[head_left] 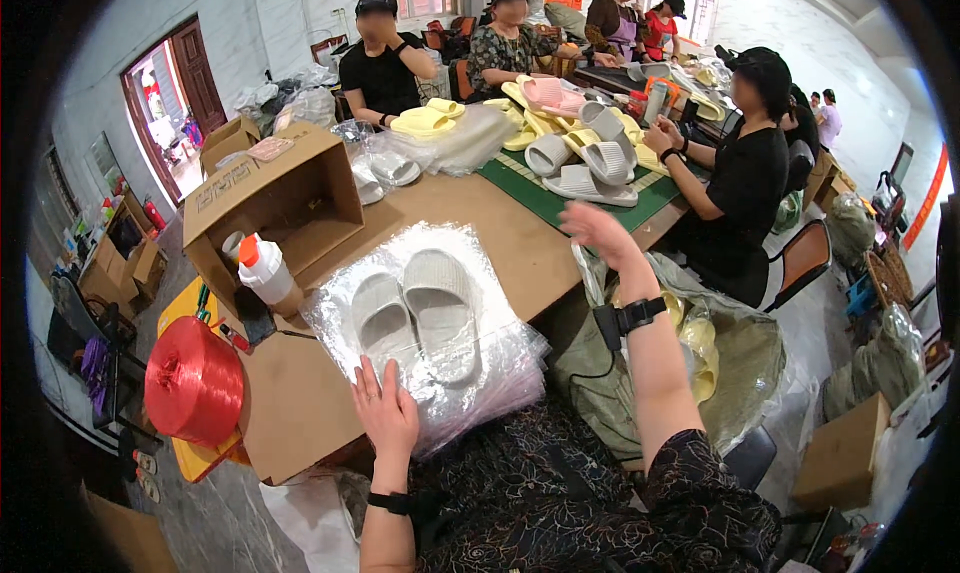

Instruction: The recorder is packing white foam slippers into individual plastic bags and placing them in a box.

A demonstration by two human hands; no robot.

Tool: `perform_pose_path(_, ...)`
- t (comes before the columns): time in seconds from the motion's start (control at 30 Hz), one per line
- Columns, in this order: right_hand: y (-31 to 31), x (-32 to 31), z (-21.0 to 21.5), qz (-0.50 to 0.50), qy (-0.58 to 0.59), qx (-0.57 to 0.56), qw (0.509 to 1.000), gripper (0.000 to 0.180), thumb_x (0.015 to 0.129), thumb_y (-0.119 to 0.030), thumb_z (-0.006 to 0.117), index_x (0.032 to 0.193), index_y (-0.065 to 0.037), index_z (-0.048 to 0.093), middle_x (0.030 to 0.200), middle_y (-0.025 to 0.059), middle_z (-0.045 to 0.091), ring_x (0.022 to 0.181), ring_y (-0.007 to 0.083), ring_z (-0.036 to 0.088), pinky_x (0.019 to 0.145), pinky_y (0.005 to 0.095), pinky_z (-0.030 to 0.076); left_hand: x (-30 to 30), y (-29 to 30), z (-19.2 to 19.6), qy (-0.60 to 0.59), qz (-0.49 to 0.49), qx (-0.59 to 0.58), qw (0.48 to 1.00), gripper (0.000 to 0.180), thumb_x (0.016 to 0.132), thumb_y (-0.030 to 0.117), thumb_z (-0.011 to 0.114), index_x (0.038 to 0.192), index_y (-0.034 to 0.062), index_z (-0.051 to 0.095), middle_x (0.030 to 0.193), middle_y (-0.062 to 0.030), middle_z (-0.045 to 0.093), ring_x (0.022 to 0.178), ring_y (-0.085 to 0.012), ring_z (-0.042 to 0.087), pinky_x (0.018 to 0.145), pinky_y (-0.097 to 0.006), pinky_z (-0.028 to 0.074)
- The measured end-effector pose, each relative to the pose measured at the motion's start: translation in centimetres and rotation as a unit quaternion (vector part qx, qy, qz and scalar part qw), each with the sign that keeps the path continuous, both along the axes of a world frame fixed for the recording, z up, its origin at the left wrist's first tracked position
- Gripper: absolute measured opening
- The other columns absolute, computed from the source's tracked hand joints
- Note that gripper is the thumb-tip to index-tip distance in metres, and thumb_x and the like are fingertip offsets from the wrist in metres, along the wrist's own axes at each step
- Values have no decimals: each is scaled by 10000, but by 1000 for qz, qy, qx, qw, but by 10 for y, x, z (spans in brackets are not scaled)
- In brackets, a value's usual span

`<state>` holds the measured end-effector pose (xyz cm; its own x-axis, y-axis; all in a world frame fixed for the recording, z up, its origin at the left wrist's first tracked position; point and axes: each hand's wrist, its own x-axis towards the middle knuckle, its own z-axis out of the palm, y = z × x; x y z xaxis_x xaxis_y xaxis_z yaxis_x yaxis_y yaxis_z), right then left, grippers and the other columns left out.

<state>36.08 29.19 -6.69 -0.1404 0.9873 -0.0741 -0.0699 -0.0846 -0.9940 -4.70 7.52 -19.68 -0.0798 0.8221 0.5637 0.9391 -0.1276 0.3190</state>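
Note:
A pair of light grey slippers lies side by side, toes away from me, on a stack of clear plastic bags at the table's near edge. Whether the pair is inside the top bag or on it, I cannot tell. My left hand rests with spread fingers on the plastic by the left slipper's heel. Off to the right, my right hand is raised near the edge of the green mat, holding nothing visible. Its fingers are stretched out and slightly blurred. Beyond it is a pile of grey slippers.
An open cardboard box, an orange-capped bottle and a red twine spool stand left. Yellow slippers lie farther back. Right of me, a large sack holds yellow slippers. A co-worker sits at the right; others sit across.

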Motion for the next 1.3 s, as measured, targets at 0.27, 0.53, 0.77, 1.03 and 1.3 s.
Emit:
perform_pose_path(0.27,40,3,-26,-390,-80,223,890,605,925,-323,673,1387,24,494,1290,128,600,1166,238,580,963,382,466,9,3,10,-16,-26,-6,1000,491,890,169,525,1374,90,554,1551,-259,336,1382,-493,356,1133,-595,272)
perform_pose_path(0.53,-77,-98,14,160,-87,105,978,399,975,-289,626,1306,-67,620,1089,48,714,933,122,657,791,259,512,5,0,3,-5,-14,-3,1000,487,912,172,498,1392,97,540,1553,-239,342,1393,-465,349,1153,-572,246)
perform_pose_path(0.77,-156,-183,4,215,-255,284,899,351,875,-290,715,1131,-52,689,894,110,717,825,266,687,755,359,537,-3,3,-6,4,-12,0,1000,507,898,191,541,1400,120,535,1558,-250,329,1394,-492,340,1135,-600,270)
perform_pose_path(1.03,-143,-220,-83,41,-292,293,909,212,880,-236,680,1041,-97,693,808,100,681,803,311,652,714,406,524,4,-1,1,-4,-16,1,1000,491,906,182,535,1391,109,538,1559,-245,331,1389,-490,345,1135,-597,269)
perform_pose_path(1.3,-146,-231,-100,-28,-277,343,897,136,865,-182,679,986,-120,672,733,69,627,784,297,627,675,416,506,3,2,2,3,-11,3,1000,476,904,181,528,1373,101,555,1550,-244,346,1364,-490,374,1129,-598,278)
